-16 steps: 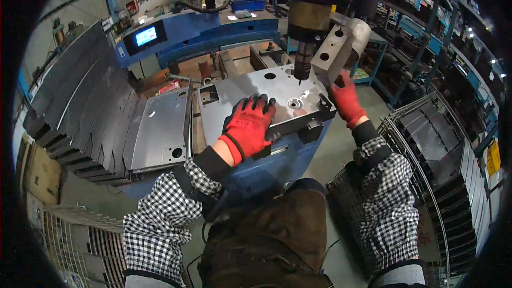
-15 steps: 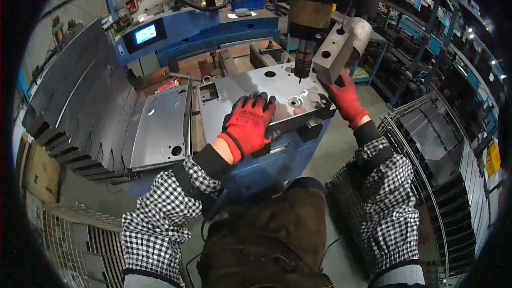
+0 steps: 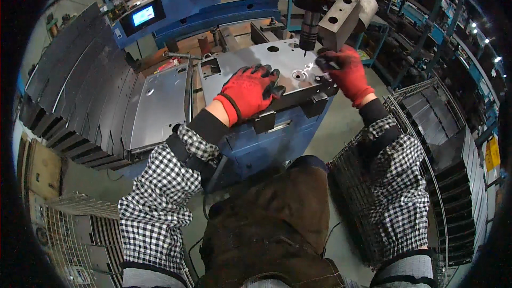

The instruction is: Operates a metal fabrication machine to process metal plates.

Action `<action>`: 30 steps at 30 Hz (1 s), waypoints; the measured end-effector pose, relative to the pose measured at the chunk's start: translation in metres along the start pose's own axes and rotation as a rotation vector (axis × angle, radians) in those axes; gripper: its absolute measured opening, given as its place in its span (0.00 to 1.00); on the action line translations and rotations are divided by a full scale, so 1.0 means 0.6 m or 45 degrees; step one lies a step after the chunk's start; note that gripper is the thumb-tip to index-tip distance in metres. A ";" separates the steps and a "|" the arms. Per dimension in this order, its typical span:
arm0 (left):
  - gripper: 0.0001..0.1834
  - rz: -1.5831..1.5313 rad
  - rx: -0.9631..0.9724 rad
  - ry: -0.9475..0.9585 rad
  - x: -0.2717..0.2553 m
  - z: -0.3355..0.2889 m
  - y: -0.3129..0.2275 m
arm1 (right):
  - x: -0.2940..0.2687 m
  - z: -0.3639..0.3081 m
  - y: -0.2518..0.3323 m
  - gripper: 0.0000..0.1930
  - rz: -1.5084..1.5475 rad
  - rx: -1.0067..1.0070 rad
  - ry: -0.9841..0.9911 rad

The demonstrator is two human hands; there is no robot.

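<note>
A grey sheet-metal panel (image 3: 240, 60) with round holes and a square cut-out lies on the blue machine's bed. My left hand (image 3: 248, 89), in a red and black glove, rests open on its near edge, fingers lying over the top. Over the panel's right end is my right hand (image 3: 349, 74), gloved alike, fingers curled; what they hold, if anything, is hidden. Just left of it the dark spindle (image 3: 309, 31) points down at the panel, its thin tip close to the surface. A metal block with holes (image 3: 341, 24) hangs right above my right hand.
A second panel (image 3: 157, 104) lies left of the first, beside a row of stacked dark panels (image 3: 80, 85). A lit screen (image 3: 143, 16) sits on the machine behind. Wire cages with panels stand at lower left (image 3: 69, 234) and right (image 3: 416, 122).
My right hand has shifted up and its fingers have curled in over the panel's right end. My left hand stays on the near edge, its fingers drawn slightly together. The view has tilted a little.
</note>
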State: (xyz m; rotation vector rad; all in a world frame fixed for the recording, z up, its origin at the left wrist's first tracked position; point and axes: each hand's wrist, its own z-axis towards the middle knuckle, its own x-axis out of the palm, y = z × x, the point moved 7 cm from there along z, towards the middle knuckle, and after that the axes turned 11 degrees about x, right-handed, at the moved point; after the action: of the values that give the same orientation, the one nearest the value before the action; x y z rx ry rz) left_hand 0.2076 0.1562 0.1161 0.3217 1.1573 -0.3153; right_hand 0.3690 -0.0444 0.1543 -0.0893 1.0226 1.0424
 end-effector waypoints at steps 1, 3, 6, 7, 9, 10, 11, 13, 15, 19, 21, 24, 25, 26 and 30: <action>0.34 -0.013 0.000 0.011 -0.001 -0.002 0.004 | -0.016 -0.008 -0.022 0.22 -0.061 -0.020 -0.123; 0.39 -0.011 0.003 0.103 0.005 0.010 -0.004 | -0.063 -0.025 -0.075 0.24 -0.206 -0.060 -0.375; 0.48 0.073 0.020 0.197 0.001 0.017 -0.024 | -0.094 -0.028 -0.161 0.24 -0.088 0.180 -0.244; 0.51 0.104 0.034 0.179 0.005 0.007 -0.024 | -0.102 -0.027 -0.181 0.24 0.032 0.299 -0.186; 0.56 0.132 0.063 0.184 0.008 0.004 -0.023 | -0.120 -0.031 -0.235 0.22 0.500 0.640 0.009; 0.57 0.129 0.077 0.206 0.010 0.008 -0.024 | -0.146 -0.028 -0.233 0.19 0.414 0.471 -0.083; 0.59 0.125 0.093 0.227 0.012 0.014 -0.026 | -0.173 -0.026 -0.240 0.19 0.299 0.430 -0.166; 0.59 0.125 0.105 0.230 0.024 0.010 -0.022 | -0.203 -0.026 -0.211 0.17 0.110 0.353 -0.287; 0.59 0.168 0.067 0.244 0.028 -0.007 -0.004 | -0.215 -0.010 -0.149 0.14 0.461 0.420 -0.291; 0.61 0.104 0.100 0.174 0.015 0.003 -0.010 | -0.350 0.037 -0.065 0.15 0.385 -0.074 -0.561; 0.61 0.101 0.116 0.144 0.012 0.005 -0.007 | -0.410 0.070 0.006 0.16 0.540 -0.378 -0.563; 0.61 0.056 0.124 0.137 0.010 0.005 -0.010 | -0.479 0.150 0.086 0.19 1.395 -0.452 -0.304; 0.61 0.065 0.144 0.116 0.007 0.007 -0.014 | -0.484 0.154 0.105 0.19 1.422 -0.459 -0.274; 0.61 0.073 0.164 0.096 0.003 0.008 -0.018 | -0.485 0.159 0.127 0.19 1.375 -0.458 -0.258; 0.62 0.138 0.205 0.057 0.010 0.005 -0.020 | -0.448 0.162 0.179 0.19 1.178 -0.462 -0.232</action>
State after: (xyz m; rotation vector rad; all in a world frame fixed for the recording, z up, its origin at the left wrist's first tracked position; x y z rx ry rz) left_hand 0.2077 0.1433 0.1106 0.5336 1.1564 -0.3078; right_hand 0.3228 -0.1171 0.4477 0.2043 0.6822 2.0325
